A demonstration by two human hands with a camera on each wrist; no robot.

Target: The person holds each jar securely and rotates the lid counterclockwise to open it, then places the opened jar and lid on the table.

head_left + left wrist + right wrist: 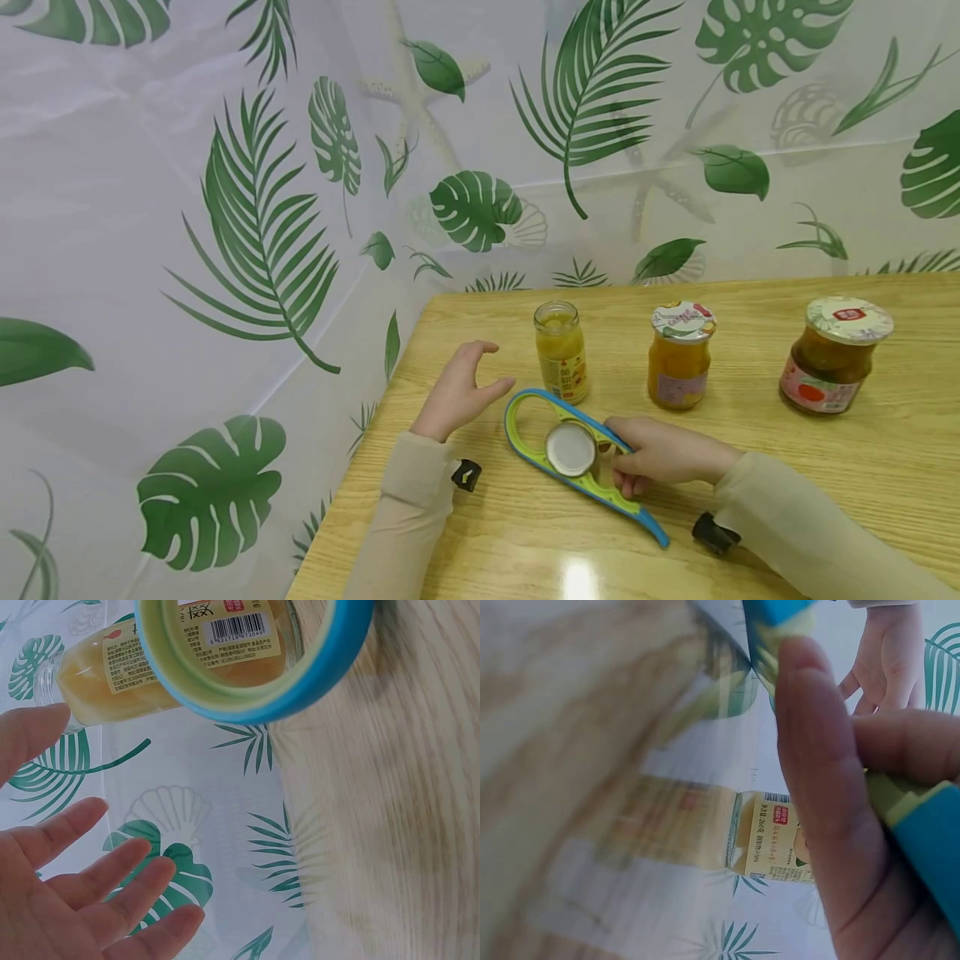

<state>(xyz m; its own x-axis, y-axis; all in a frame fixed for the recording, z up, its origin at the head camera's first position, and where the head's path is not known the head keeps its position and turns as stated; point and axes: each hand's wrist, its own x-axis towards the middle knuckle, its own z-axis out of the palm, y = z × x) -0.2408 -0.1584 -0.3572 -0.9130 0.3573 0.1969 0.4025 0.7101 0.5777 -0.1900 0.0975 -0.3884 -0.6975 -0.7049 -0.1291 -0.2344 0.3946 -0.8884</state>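
In my right hand (663,450) is a blue and green jar opener (617,498), gripped by its handles, with fingers curled between them. A round silver lid (572,450) sits inside the opener's middle. The opener's looped end points toward a lidless glass jar (564,354) of yellow fruit, upright on the table. To the left of that jar is my left hand (459,392), fingers spread and holding nothing. In the left wrist view the opener's loop (334,671) overlaps the jar's label (247,641).
Two more jars with lids on stand in a row to the right: a smaller one of orange fruit (681,358) and a wider one with a pink label (828,358). The wooden table (510,542) meets a leaf-patterned sheet (480,125) at its back and left edges.
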